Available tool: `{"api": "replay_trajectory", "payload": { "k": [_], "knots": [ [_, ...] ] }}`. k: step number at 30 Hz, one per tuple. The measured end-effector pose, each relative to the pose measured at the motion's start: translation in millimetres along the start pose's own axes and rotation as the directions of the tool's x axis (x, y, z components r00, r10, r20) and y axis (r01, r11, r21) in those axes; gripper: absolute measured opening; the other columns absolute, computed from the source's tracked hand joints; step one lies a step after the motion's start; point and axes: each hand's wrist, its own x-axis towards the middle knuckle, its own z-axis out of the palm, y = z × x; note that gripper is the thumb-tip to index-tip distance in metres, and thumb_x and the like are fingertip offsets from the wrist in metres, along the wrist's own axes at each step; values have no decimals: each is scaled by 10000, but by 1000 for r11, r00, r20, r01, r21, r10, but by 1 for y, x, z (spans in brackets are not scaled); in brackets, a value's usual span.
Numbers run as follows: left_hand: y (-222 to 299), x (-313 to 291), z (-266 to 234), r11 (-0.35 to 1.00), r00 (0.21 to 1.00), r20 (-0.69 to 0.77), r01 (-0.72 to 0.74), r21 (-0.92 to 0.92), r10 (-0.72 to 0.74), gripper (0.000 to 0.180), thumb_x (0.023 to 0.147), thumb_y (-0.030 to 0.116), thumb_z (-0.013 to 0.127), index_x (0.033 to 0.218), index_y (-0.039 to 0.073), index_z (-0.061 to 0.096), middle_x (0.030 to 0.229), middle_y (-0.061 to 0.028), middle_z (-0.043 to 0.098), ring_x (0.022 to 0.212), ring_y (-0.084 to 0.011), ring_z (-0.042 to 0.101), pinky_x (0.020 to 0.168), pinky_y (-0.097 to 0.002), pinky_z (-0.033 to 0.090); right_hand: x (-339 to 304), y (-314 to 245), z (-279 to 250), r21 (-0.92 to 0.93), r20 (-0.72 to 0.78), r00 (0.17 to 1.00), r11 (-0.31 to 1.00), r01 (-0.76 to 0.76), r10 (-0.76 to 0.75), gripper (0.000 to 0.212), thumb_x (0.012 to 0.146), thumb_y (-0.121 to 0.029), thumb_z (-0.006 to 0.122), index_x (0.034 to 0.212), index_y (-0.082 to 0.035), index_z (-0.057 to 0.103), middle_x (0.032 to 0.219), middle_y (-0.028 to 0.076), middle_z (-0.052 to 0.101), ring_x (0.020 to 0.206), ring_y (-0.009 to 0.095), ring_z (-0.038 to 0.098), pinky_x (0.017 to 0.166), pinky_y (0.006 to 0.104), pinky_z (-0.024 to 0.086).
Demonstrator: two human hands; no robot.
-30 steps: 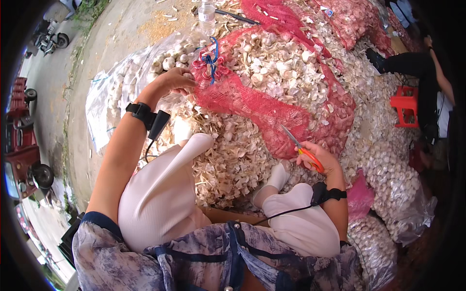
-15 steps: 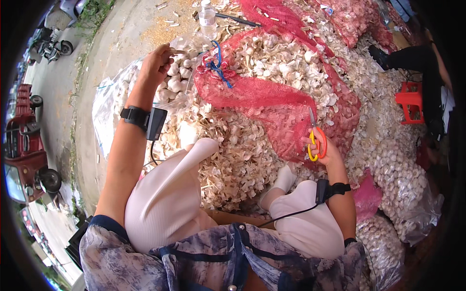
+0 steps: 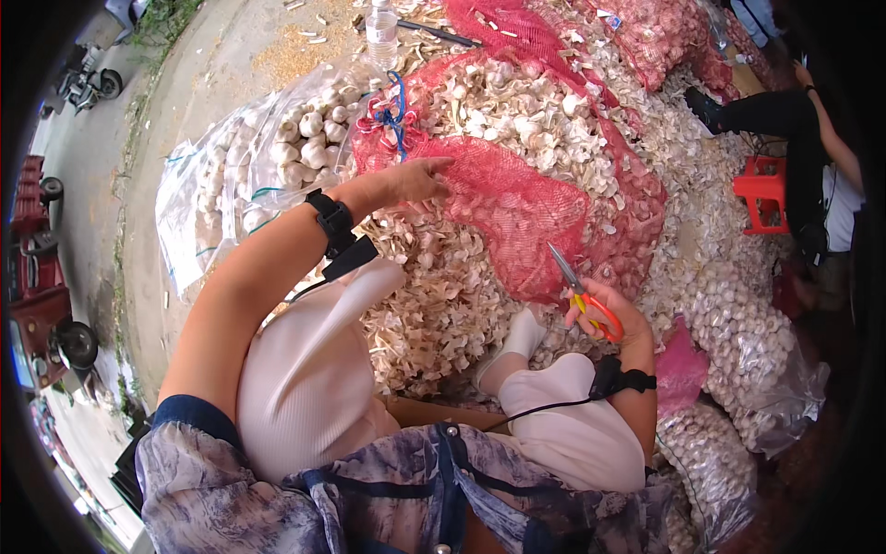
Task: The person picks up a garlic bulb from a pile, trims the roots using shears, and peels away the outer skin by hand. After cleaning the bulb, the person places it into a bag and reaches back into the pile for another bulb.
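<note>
My left hand (image 3: 420, 180) reaches over the near left edge of a red mesh bag (image 3: 540, 208), fingers stretched to the right, with nothing visible in them. In my right hand (image 3: 631, 312) is a pair of scissors (image 3: 565, 268) with orange and yellow handles, its blades pointing up and left over the mesh. Loose garlic and papery skins (image 3: 517, 106) lie in the mouth of the mesh bag. Left of it, a clear plastic bag (image 3: 180, 217) holds trimmed white garlic bulbs (image 3: 312, 148). A blue tie (image 3: 395, 115) is knotted on the mesh.
A heap of garlic skins (image 3: 429, 314) lies between my legs. A clear bottle (image 3: 381, 37) stands beyond the bags. To the right are a red stool (image 3: 761, 196), a seated person's leg (image 3: 771, 113) and filled garlic sacks (image 3: 748, 342). Vehicles stand far left.
My left hand has moved right and nearer, from above the clear garlic bag to the mesh; the small piece in its fingers no longer shows. My right hand, with the scissors, has shifted slightly nearer.
</note>
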Motion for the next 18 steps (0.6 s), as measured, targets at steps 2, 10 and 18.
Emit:
{"api": "replay_trajectory", "payload": {
  "k": [2,10,18],
  "knots": [
    [3,4,-6,1000,1000,6,23,-3,-23,684,913,135,614,1487,86,247,1056,-82,643,776,-198,673,644,-281,595,-1,-1,0,52,196,976,995,88,-96,526,843,-255,730,1228,-1,477,894,189,658,475,74,511,426,171,391],
    [51,-48,-7,734,979,113,-49,-677,169,416,989,403,484,1162,34,566,868,-64,643,642,-127,635,432,-185,467,15,-49,38,206,285,876,917,341,-390,707,781,-457,765,1256,-36,454,929,170,628,588,59,515,522,179,421],
    [70,-56,24,567,974,121,-11,-823,194,449,1036,438,280,1108,50,494,896,-144,661,541,-111,554,373,-183,369,62,-83,104,-803,52,731,407,435,-681,801,620,-260,899,1235,-40,435,1120,117,527,953,220,523,831,341,470]
  ]
}}
